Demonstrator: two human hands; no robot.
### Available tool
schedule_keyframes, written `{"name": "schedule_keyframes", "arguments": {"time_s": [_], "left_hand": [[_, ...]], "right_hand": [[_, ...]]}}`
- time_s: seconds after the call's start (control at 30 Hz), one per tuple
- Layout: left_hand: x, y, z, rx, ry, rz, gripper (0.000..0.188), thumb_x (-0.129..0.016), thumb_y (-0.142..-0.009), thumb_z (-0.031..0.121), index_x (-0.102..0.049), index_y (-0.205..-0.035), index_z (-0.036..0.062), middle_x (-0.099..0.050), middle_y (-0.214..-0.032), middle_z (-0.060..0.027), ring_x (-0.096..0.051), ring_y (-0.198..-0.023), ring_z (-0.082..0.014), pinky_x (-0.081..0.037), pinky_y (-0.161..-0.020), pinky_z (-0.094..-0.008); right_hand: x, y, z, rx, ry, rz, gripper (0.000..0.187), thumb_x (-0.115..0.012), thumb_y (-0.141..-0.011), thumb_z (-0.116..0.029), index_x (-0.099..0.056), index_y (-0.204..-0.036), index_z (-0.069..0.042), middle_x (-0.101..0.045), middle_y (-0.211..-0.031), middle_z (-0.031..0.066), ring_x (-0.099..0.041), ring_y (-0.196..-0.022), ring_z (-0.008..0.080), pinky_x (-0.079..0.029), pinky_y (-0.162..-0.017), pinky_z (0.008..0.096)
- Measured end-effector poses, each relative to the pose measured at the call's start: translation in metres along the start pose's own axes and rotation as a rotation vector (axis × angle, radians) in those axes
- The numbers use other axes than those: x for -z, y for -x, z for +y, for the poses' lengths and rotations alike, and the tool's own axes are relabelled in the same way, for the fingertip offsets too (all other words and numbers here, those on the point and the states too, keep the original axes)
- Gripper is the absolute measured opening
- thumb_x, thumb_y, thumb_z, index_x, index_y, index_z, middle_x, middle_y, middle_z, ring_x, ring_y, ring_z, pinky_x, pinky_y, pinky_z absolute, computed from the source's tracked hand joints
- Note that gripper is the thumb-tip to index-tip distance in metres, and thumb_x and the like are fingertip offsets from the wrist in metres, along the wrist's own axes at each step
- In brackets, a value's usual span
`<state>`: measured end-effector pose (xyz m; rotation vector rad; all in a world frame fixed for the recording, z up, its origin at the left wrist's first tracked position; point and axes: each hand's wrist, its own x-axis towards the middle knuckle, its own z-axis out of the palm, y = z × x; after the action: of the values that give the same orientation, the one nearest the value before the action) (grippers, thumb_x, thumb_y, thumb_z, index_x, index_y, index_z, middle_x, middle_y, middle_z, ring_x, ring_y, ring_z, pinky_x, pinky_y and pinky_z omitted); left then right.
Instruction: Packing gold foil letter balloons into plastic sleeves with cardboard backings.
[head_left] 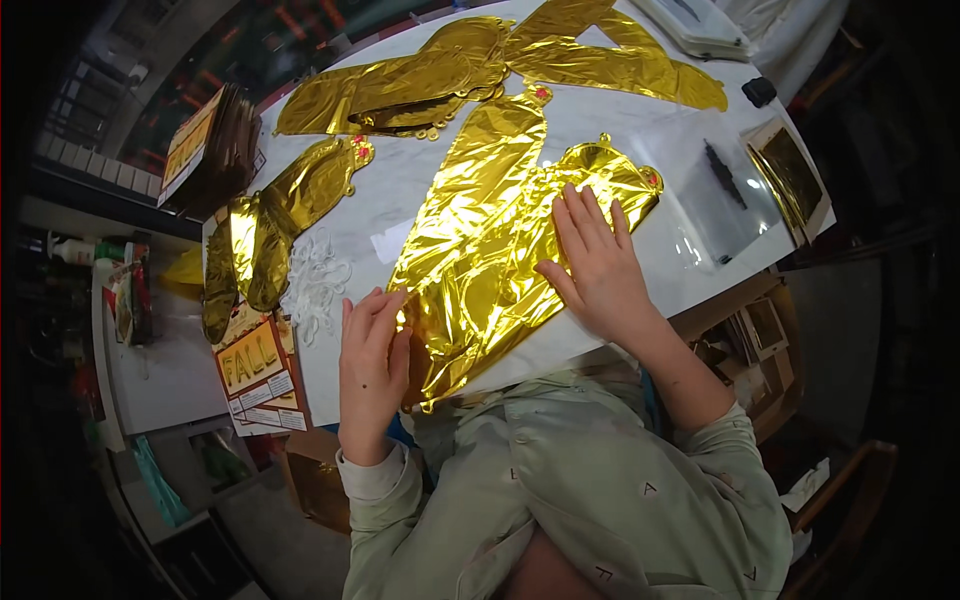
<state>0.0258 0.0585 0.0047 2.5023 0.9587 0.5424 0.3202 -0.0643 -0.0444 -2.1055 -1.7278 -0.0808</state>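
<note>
A flat, uninflated gold foil balloon (480, 270) lies creased across the near part of the white table, with small tabs and a red mark at its far corners. My right hand (600, 265) rests palm down on its right side, fingers spread. At the balloon's left edge is my left hand (370, 355), its fingers stretched out and the fingertips touching the foil, thumb apart from them. Beyond lie more flat gold foil balloons (400, 85), partly stacked, and another folded gold balloon (310, 190) is at the left.
White ribbon or string (318, 280) is heaped left of the balloon. Printed cards stand in a stack (210, 150) at the far left, and another printed card (260, 375) lies nearer. Clear plastic bags (715, 190) lie at the right, beside a small black object (759, 92). An open carton (765, 350) stands below the table's right edge.
</note>
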Motion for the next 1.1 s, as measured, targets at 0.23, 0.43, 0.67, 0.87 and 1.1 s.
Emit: {"name": "schedule_keyframes", "arguments": {"time_s": [0.23,0.43,0.67,0.87,1.1], "left_hand": [[-0.031,-0.013,0.069,-0.185,0.062,-0.098,0.062,-0.068,-0.101,0.015,-0.049,-0.16,0.0075,-0.042,-0.168,-0.0178,-0.039,-0.155,-0.0411,-0.025,-0.128,-0.0625],[-0.062,-0.017,0.069,-0.273,-0.15,-0.235,0.067,-0.06,-0.106,0.036,-0.043,-0.166,0.0111,-0.036,-0.173,-0.0165,-0.033,-0.16,-0.0382,-0.021,-0.129,-0.0609],[-0.065,-0.018,0.069,-0.257,-0.151,-0.276,0.065,-0.057,-0.107,0.033,-0.043,-0.166,0.0101,-0.034,-0.175,-0.0158,-0.03,-0.161,-0.0371,-0.017,-0.13,-0.0601],[-0.064,-0.017,0.07,-0.257,-0.186,-0.267,0.065,-0.059,-0.106,0.033,-0.044,-0.165,0.011,-0.035,-0.174,-0.0155,-0.031,-0.161,-0.0367,-0.017,-0.13,-0.0601],[-0.066,-0.015,0.068,-0.271,-0.156,-0.227,0.064,-0.06,-0.106,0.032,-0.045,-0.164,0.0114,-0.037,-0.173,-0.0152,-0.034,-0.159,-0.0373,-0.02,-0.129,-0.0606]], "right_hand": [[0.0,0.0,-0.001,0.003,0.01,0.015,0.076,-0.065,-0.105,-0.04,-0.041,-0.16,0.005,-0.037,-0.17,0.0234,-0.031,-0.16,0.0395,-0.02,-0.13,0.0595],[-0.001,0.0,0.0,0.014,0.003,0.009,0.076,-0.065,-0.105,-0.04,-0.04,-0.16,0.006,-0.037,-0.169,0.0243,-0.031,-0.16,0.0395,-0.019,-0.13,0.0589],[-0.003,0.001,0.004,-0.021,0.047,0.003,0.081,-0.061,-0.107,-0.041,-0.033,-0.16,0.014,-0.031,-0.168,0.0349,-0.025,-0.16,0.0476,-0.016,-0.131,0.0598],[0.004,-0.006,0.004,-0.046,0.082,-0.022,0.085,-0.056,-0.108,-0.045,-0.028,-0.161,0.016,-0.026,-0.17,0.0365,-0.021,-0.161,0.0494,-0.013,-0.131,0.0596],[-0.003,-0.012,0.043,-0.132,0.123,-0.022,0.086,-0.052,-0.11,-0.046,-0.024,-0.161,0.018,-0.021,-0.17,0.0394,-0.017,-0.162,0.0507,-0.012,-0.133,0.0559]]}}
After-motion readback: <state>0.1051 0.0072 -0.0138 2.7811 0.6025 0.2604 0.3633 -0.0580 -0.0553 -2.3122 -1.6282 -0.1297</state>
